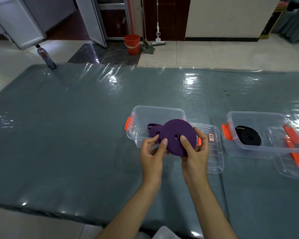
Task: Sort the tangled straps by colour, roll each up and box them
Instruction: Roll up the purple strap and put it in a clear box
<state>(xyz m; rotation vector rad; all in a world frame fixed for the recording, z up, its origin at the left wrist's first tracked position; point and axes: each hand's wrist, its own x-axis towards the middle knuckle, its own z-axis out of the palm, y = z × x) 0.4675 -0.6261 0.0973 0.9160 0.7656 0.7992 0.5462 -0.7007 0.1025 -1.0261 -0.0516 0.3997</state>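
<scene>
Two bare hands meet over the near middle of the bench point(59, 135), which is covered in a glossy grey-green sheet. The left hand point(152, 152) and the right hand point(194, 152) hold a purple strap point(178, 137) wound into a flat round roll, tilted so its face looks toward the camera. The right hand's fingers point(203, 140) curl round the roll's right edge while its thumb presses on the face. The left hand pinches the roll's left edge between thumb and fingertips, where a loose loop of the same strap sticks out to the left.

Just behind the roll stands a clear box point(155, 116) with an orange latch on its left side; the roll is above its near wall, not resting inside. A clear lid point(214, 152) with a small red label lies flat just to the right of that box, partly under the right hand.

Further right sits a second clear box point(262, 133) with orange latches, and a rolled black strap point(248, 135) lies in it. Its own lid point(292, 169) lies beside it at the bench's right edge.

At the far left corner stands a bottle point(45, 56). Beyond the bench, on the tiled floor, are an orange bucket point(131, 44) and a mop point(157, 31) leaning on the wall.
</scene>
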